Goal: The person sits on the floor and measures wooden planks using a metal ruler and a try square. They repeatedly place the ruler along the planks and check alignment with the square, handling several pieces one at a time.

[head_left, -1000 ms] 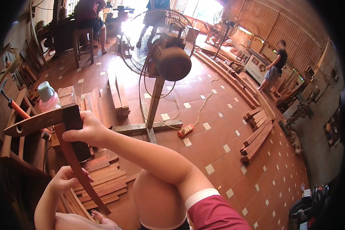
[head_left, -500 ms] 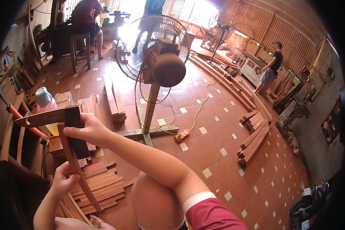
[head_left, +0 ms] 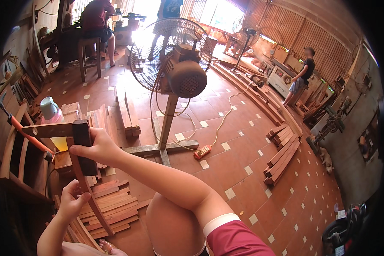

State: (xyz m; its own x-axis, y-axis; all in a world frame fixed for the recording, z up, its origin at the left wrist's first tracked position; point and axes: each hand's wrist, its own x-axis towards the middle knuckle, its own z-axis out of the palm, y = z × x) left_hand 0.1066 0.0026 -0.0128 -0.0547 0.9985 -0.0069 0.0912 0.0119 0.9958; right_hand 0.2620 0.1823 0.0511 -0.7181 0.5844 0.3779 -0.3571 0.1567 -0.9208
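My right hand (head_left: pixel 99 147) is closed around the dark stock of a try square (head_left: pixel 51 129) and the upper part of a narrow wooden strip (head_left: pixel 92 198). The square's blade, with a hole near its end, points left across the strip's top. From there the strip slants down toward my foot, its edge facing me. Beside its middle is my left hand (head_left: pixel 74 201), fingers loosely bent and parted from the thumb. The thumb tip overlaps the strip's edge; whether it touches cannot be made out. Below lies a stack of wooden strips (head_left: pixel 115 205).
A large fan (head_left: pixel 170 59) on a cross-shaped stand is ahead, with an orange power strip (head_left: pixel 202 152) by its foot. Wood pieces (head_left: pixel 282 155) lie on the tiles at right. A container of yellow liquid (head_left: pixel 60 143) stands left. One person (head_left: pixel 302 74) stands far right; another sits far left.
The try square and strip have shifted slightly right, and the square has turned a little in my right hand. My left fingers have eased away from the strip's edge.
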